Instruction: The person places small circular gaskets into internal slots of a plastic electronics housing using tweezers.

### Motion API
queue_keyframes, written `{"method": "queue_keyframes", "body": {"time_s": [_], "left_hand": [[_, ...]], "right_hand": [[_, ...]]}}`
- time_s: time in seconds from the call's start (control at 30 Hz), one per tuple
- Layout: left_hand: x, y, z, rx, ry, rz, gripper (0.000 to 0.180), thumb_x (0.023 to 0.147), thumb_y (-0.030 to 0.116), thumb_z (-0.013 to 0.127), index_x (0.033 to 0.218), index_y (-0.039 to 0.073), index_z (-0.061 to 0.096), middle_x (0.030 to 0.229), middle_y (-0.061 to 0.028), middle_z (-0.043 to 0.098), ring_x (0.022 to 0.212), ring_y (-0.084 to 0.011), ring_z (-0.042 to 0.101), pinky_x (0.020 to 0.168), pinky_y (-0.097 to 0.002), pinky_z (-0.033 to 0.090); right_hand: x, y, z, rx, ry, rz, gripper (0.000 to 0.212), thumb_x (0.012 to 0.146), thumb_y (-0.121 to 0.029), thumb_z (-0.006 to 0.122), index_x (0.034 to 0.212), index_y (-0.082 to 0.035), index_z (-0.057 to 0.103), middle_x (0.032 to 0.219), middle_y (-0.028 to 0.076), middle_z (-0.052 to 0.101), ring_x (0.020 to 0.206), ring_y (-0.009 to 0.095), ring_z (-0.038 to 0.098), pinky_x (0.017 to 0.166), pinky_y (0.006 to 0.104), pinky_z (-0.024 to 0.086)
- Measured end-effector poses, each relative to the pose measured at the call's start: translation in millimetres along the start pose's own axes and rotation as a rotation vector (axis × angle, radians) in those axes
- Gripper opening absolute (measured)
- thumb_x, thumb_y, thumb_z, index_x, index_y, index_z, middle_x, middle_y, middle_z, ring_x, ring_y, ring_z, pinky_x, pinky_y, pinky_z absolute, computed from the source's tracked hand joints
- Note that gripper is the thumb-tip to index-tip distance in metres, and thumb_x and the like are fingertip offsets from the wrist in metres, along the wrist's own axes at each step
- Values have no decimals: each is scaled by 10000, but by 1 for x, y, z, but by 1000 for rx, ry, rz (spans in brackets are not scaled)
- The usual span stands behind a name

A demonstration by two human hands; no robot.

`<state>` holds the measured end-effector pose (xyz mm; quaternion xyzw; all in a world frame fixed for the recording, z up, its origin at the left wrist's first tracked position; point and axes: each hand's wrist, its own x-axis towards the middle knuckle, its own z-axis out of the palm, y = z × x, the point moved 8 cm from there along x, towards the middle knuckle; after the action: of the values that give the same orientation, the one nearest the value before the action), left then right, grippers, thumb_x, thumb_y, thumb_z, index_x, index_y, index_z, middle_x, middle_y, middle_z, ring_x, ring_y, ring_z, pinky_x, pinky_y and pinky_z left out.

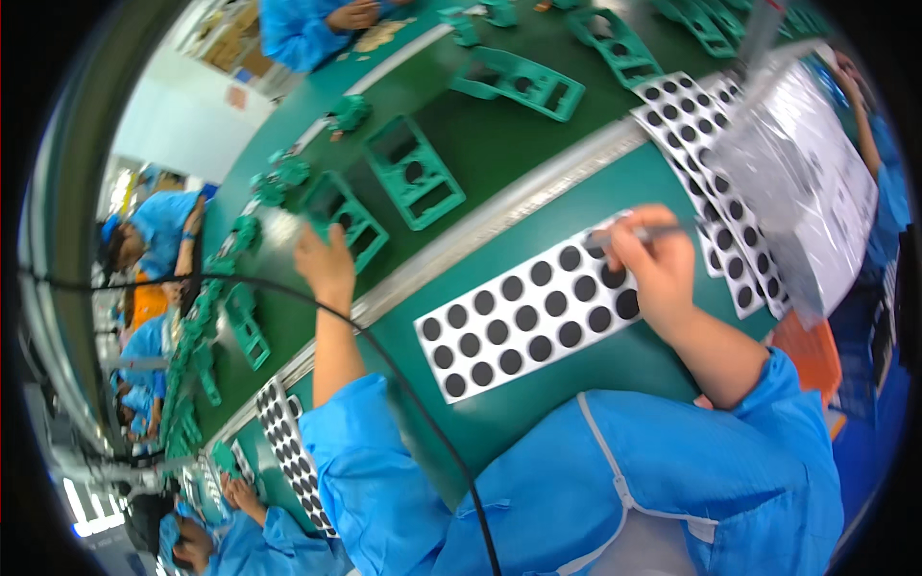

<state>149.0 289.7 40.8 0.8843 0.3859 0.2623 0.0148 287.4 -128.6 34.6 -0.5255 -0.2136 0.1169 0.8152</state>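
My left hand (327, 264) reaches over the dark green belt, its fingers apart, right beside a green plastic frame (363, 238); whether they touch it I cannot tell. Blur softens the fingertips. In my right hand (658, 269) is a slender dark tool (663, 231), probably tweezers, gripped between thumb and fingers. Its tip is over the far right end of a white sheet of round black stickers (523, 317), which lies on the green table. The hand covers part of that end.
More green frames (413, 173) lie along the belt, behind a metal rail (499, 216). Sticker sheets (715, 182) and a clear plastic bag (792, 163) are at right, above an orange bin (809, 355). A black cable (408, 384) crosses the view. Co-workers in blue (158, 230) sit along the line.
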Motion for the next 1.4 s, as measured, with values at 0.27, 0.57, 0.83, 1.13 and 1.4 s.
{"method": "queue_keyframes", "body": {"time_s": [0.27,0.57,0.83,1.13,1.4], "left_hand": [[-167,230,-34,-457,-424,825,549,793,209,698,1278,31,513,1319,-174,484,1239,-354,422,1038,-474,308],[-191,276,-17,-435,-358,820,503,813,352,667,1225,71,597,1214,-149,499,1096,-324,471,987,-459,330],[-190,279,-14,-409,-309,815,471,818,357,663,1223,122,609,1174,-142,503,1077,-307,469,950,-449,327],[-190,278,-14,-404,-319,797,464,816,360,664,1215,130,611,1162,-140,502,1074,-306,468,948,-447,321],[-190,277,-14,-401,-301,799,455,825,363,652,1214,132,613,1176,-146,508,1072,-318,472,950,-453,324]], "right_hand": [[37,20,-59,-102,72,258,122,920,-157,621,953,-55,563,909,78,657,754,86,608,696,223,527],[30,28,-62,-206,-3,296,72,934,-94,581,928,-36,539,865,64,632,673,71,595,619,193,518],[32,32,-62,-295,-24,319,62,927,-72,580,926,-26,539,850,68,630,654,78,588,600,197,501],[31,28,-59,-214,-41,236,77,935,-78,576,915,-25,523,813,69,615,660,89,580,655,236,504],[31,26,-57,-227,-61,190,47,924,-44,564,897,-23,532,812,76,621,635,79,565,623,215,479]]}}
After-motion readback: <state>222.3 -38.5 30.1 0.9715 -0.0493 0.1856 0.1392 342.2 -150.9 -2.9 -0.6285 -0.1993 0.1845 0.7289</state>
